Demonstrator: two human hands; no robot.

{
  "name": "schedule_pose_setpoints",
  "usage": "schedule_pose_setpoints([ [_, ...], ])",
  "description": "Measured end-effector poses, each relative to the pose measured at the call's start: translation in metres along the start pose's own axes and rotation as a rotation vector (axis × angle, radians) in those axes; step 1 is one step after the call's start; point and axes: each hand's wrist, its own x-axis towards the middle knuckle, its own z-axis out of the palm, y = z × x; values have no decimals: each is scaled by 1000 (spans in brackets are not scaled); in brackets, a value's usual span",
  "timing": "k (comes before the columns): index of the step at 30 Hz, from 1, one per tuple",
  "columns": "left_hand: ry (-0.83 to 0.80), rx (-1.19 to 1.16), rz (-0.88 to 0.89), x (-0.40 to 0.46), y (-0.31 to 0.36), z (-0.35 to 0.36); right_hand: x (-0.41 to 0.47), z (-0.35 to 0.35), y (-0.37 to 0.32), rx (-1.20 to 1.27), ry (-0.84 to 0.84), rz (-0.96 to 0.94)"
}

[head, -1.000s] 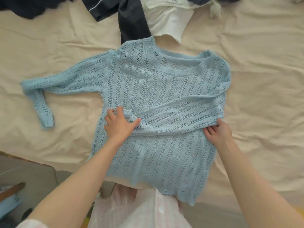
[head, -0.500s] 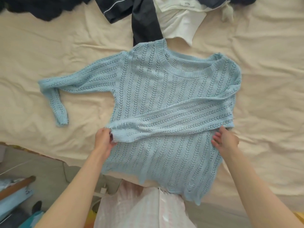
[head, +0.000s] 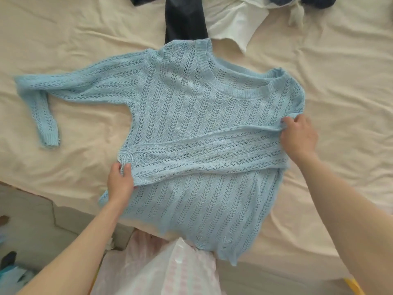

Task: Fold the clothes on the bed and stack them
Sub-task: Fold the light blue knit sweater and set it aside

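A light blue knitted sweater lies flat in the middle of the bed, with its neck toward 12 o'clock and its hem hanging over the bed edge at 6 o'clock. One sleeve is folded across the body as a band from 3 o'clock to 9 o'clock; the other sleeve stretches out toward 9 o'clock and bends down at the cuff. The left hand pinches the cuff end of the folded sleeve between thumb and fingers. The right hand grips the sweater edge at the shoulder fold, fingers curled on the knit. At 12 o'clock lie a dark garment and a white garment, both touching the sweater's neck area.
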Motion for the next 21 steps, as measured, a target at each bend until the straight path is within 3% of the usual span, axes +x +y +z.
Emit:
schedule_pose_setpoints([
  [3,6,8,47,-4,-4,-1,17,-5,-3,16,4,7],
  [9,1,80,107,-3,-5,-2,51,-12,-7,669,-54,300],
  [14,47,125,118,-2,-13,-2,55,5,-14,535,59,273],
  [17,48,123,116,-6,-18,-5,32,18,-28,351,207,126],
  [19,58,106,112,-5,-19,-7,7,30,-34,371,230,16],
  [21,79,102,123,-1,-17,-9,-21,43,-37,451,211,27],
])
